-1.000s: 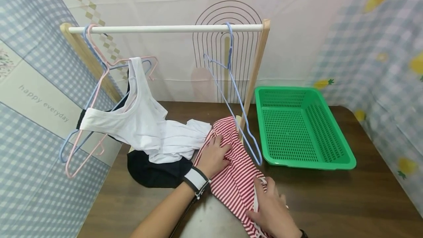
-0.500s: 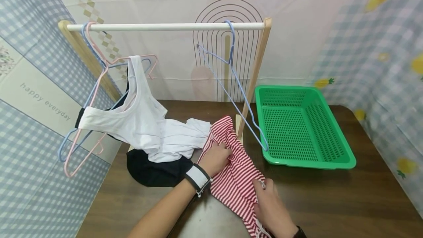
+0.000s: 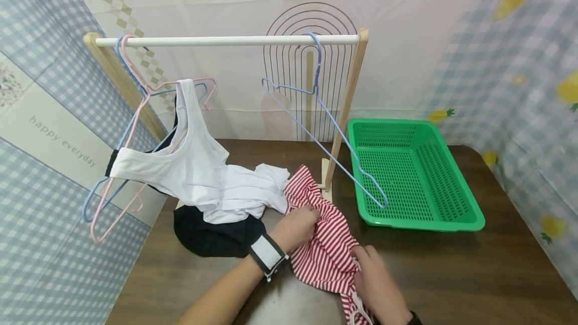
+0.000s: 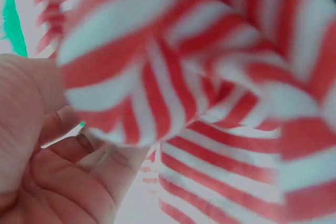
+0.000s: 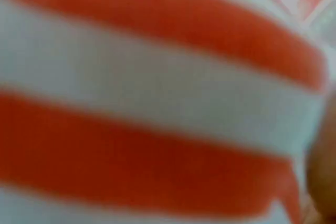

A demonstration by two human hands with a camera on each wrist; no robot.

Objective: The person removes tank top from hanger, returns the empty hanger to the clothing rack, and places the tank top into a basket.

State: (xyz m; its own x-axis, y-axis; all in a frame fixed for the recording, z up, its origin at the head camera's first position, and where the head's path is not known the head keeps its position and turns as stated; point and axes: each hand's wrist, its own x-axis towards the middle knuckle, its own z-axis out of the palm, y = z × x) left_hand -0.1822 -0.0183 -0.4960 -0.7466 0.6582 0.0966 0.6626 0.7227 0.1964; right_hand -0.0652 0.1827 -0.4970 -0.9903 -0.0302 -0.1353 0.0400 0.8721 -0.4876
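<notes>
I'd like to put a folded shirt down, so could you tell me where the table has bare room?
Bare table lies in front of the green basket, right of the right hand; the basket holds nothing too. A strip at the near left, in front of the black cloth, is free. Under the rail it is crowded with the white top and striped cloth.

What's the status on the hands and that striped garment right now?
Left hand and right hand both grip the red-and-white striped cloth garment, bunched on the brown table. Empty blue wire hanger hangs above.

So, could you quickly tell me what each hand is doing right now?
Left hand: fingers curled, gripping the striped garment.
Right hand: gripping the same striped garment near its lower edge.
</notes>
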